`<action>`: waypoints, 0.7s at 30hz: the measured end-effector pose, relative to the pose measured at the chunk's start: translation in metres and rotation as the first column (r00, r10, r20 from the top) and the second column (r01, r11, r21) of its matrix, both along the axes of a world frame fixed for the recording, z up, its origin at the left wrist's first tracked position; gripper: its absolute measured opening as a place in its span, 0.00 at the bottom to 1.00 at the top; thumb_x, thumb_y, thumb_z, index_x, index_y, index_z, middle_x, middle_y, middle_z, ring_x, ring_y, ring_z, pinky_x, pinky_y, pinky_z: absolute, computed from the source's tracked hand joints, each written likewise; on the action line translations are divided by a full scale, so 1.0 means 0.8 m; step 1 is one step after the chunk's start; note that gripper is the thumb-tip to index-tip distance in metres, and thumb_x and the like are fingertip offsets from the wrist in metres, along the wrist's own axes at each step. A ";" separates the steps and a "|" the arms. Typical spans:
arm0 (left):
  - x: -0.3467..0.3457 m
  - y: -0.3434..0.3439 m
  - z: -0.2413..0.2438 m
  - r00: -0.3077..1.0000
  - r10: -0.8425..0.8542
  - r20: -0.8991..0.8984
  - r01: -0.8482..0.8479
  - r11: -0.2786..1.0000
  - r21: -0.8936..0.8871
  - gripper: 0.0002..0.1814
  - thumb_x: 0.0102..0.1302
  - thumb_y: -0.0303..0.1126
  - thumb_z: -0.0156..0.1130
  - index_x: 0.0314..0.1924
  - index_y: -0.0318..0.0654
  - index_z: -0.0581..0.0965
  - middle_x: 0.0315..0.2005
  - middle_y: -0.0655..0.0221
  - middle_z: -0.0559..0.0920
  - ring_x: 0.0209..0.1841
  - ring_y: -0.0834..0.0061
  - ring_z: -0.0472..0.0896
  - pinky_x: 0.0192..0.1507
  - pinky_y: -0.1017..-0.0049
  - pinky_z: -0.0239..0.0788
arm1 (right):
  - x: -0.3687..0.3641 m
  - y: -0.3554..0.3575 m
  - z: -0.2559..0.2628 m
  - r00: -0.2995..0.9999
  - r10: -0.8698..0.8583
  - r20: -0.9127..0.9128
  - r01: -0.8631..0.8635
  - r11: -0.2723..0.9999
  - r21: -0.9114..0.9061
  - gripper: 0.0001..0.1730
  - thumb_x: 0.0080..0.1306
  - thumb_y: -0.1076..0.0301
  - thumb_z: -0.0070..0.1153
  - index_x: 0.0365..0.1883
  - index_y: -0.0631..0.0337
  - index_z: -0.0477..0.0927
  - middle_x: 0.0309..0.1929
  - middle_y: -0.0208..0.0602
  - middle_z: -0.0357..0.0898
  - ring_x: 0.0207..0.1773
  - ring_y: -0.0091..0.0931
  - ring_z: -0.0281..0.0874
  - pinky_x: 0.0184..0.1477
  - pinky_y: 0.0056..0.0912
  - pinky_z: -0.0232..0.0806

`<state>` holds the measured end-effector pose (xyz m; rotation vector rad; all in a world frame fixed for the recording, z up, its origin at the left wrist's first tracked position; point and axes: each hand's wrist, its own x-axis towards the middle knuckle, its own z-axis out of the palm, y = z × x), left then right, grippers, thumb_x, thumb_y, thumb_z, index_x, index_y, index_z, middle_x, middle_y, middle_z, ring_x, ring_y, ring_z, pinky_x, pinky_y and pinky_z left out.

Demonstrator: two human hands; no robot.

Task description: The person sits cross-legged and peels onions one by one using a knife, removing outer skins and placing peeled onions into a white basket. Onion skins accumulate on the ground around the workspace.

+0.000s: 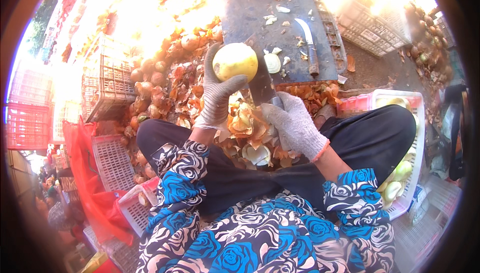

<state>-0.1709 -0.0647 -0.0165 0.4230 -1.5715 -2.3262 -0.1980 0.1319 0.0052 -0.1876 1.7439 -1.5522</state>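
My left hand [221, 91], in a striped knit glove, grips a round yellow onion [235, 62] with its papery skin off. In my right hand [290, 121], which wears a grey knit glove with an orange cuff, is the handle of a broad-bladed knife [261, 81]. Its dark blade points away from me, upright beside the onion's right side; whether the two touch I cannot tell. Beneath both hands lie loose onion skins [242, 121] and a pale piece of onion [257, 155] between my legs.
A dark board [258, 10] ahead bears a curved knife [309, 48], a cut onion slice [272, 63] and scraps. Unpeeled onions [148, 81] are heaped at left beside a plastic crate [107, 81]. Peeled onions sit in a white crate [418, 160] by my right knee. Red netting [90, 183] hangs lower left.
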 end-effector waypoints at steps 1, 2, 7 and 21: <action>-0.003 0.003 0.004 0.999 -0.014 0.033 0.015 0.999 -0.037 0.59 0.49 0.25 0.81 0.78 0.38 0.55 0.64 0.58 0.74 0.64 0.63 0.77 0.61 0.65 0.79 | -0.001 0.003 0.005 0.999 -0.041 0.014 0.041 0.999 -0.023 0.20 0.74 0.60 0.58 0.52 0.70 0.76 0.30 0.29 0.77 0.23 0.19 0.75 0.25 0.25 0.70; -0.007 0.001 0.007 0.998 -0.039 0.047 0.044 0.993 -0.111 0.61 0.48 0.29 0.83 0.77 0.33 0.54 0.64 0.57 0.74 0.64 0.61 0.77 0.64 0.63 0.76 | -0.010 0.006 0.007 0.997 -0.030 -0.067 0.030 1.000 0.002 0.19 0.74 0.60 0.58 0.51 0.69 0.75 0.29 0.29 0.77 0.24 0.18 0.75 0.25 0.25 0.70; -0.032 -0.003 -0.025 0.967 0.003 0.253 0.203 0.585 -0.785 0.66 0.50 0.36 0.84 0.81 0.36 0.48 0.69 0.50 0.67 0.70 0.57 0.70 0.70 0.63 0.68 | -0.028 0.014 -0.017 0.945 0.069 -0.318 0.017 0.965 0.261 0.18 0.74 0.61 0.57 0.51 0.68 0.77 0.30 0.34 0.78 0.25 0.22 0.79 0.28 0.29 0.72; -0.007 -0.030 -0.033 0.943 0.048 0.328 0.239 0.588 -0.773 0.60 0.39 0.32 0.88 0.72 0.31 0.62 0.65 0.50 0.72 0.67 0.54 0.72 0.70 0.63 0.67 | -0.025 0.012 0.027 0.900 0.102 -0.424 0.042 0.948 0.317 0.24 0.72 0.59 0.59 0.55 0.73 0.76 0.36 0.46 0.82 0.34 0.35 0.84 0.37 0.38 0.75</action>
